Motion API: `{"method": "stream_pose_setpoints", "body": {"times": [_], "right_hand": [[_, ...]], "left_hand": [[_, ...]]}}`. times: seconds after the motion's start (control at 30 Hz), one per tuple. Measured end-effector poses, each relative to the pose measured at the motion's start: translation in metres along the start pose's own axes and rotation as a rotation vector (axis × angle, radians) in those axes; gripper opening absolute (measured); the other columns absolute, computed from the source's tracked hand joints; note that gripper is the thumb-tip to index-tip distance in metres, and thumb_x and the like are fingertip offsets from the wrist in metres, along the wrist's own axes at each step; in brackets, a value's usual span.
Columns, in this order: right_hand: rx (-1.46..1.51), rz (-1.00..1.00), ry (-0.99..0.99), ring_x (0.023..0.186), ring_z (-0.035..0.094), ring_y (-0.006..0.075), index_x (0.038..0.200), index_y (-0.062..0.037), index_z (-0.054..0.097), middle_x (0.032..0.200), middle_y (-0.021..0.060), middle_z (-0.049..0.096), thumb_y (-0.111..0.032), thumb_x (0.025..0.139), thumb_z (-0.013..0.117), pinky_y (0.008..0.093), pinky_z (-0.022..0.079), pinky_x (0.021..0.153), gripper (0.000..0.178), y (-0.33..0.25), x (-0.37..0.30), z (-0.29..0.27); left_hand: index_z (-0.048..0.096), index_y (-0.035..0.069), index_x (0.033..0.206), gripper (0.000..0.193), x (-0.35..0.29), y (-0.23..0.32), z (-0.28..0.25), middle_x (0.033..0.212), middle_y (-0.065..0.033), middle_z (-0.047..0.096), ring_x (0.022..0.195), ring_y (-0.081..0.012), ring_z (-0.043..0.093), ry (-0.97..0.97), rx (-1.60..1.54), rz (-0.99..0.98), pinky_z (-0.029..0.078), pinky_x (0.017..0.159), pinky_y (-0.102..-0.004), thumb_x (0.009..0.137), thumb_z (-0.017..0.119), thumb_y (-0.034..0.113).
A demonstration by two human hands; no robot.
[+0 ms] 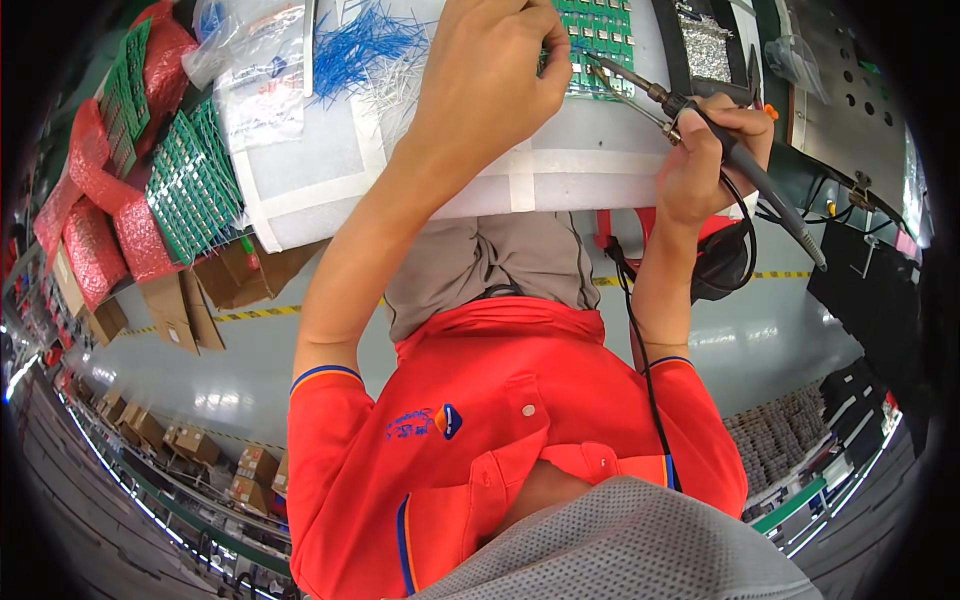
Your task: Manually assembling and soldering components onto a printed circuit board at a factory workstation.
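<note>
My right hand [700, 160] is wrapped round a black soldering iron [752, 170] with a thin metal feed tube beside its tip. The tip points left, at a green circuit board panel [610, 28] carrying rows of small silver parts. My left hand [495, 75] is at the panel's left edge, fingers curled at the top of the picture; its fingertips and anything between them are hidden. Left of that hand lie a heap of blue wires [362, 48] and a smaller heap of white wires [388, 92]. All this rests on a white foam-like pad [440, 185] with taped seams.
A dark tray of silvery bits [706, 45] lies right of the panel. Further right stands a metal box with holes [850, 80]. At left, green board panels [190, 185] lean beside red bubble wrap [90, 250]. A black cable [640, 350] hangs along my right arm.
</note>
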State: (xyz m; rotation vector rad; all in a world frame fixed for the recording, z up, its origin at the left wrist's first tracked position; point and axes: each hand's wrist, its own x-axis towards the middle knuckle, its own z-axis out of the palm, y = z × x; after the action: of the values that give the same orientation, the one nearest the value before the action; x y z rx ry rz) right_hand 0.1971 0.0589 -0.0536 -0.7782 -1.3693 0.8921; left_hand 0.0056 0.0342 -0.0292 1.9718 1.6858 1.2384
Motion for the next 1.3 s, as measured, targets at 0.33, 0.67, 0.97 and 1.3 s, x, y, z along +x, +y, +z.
{"method": "stream_pose_setpoints", "body": {"times": [0.33,0.67,0.97,1.3], "right_hand": [[0.022,0.024,0.005,0.059,0.041,0.01,0.086,-0.0028,0.048,0.067,0.0029,0.044,0.012,0.072,0.057,0.0233,0.033,0.055,0.022,0.003,0.0,0.006],[-0.007,-0.014,-0.006,0.059,0.042,0.0113,0.087,-0.0019,0.047,0.067,0.0043,0.045,0.013,0.071,0.054,0.024,0.037,0.057,0.023,0.003,0.002,-0.003],[-0.01,-0.017,0.066,0.062,0.044,0.0127,0.089,-0.0017,0.047,0.068,0.0054,0.046,0.011,0.071,0.053,0.0241,0.039,0.063,0.022,0.0,0.003,-0.006],[-0.045,0.161,0.186,0.057,0.048,0.0116,0.102,0.0008,0.056,0.076,0.0095,0.057,0.003,0.083,0.061,0.0228,0.038,0.053,0.019,-0.013,-0.004,-0.046]], "left_hand": [[0.06,0.001,0.074,0.008,-0.004,-0.001,0.001,0.086,-0.0105,0.057,0.087,-0.0303,0.053,0.044,0.029,0.01,0.043,0.078,-0.0396,0.075,0.067,-0.003],[0.058,0.001,0.073,0.009,-0.001,0.0,0.005,0.087,-0.0105,0.056,0.086,-0.0301,0.051,0.02,0.015,0.021,0.043,0.078,-0.0391,0.074,0.067,-0.003],[0.059,0.001,0.075,0.008,0.001,-0.001,0.011,0.088,-0.0111,0.056,0.087,-0.0307,0.051,0.012,-0.001,0.016,0.043,0.08,-0.0388,0.074,0.066,-0.003],[0.067,0.004,0.075,0.006,-0.005,-0.015,0.018,0.089,-0.005,0.064,0.086,-0.0264,0.056,0.081,0.09,0.087,0.045,0.078,-0.0383,0.072,0.072,0.002]]}}
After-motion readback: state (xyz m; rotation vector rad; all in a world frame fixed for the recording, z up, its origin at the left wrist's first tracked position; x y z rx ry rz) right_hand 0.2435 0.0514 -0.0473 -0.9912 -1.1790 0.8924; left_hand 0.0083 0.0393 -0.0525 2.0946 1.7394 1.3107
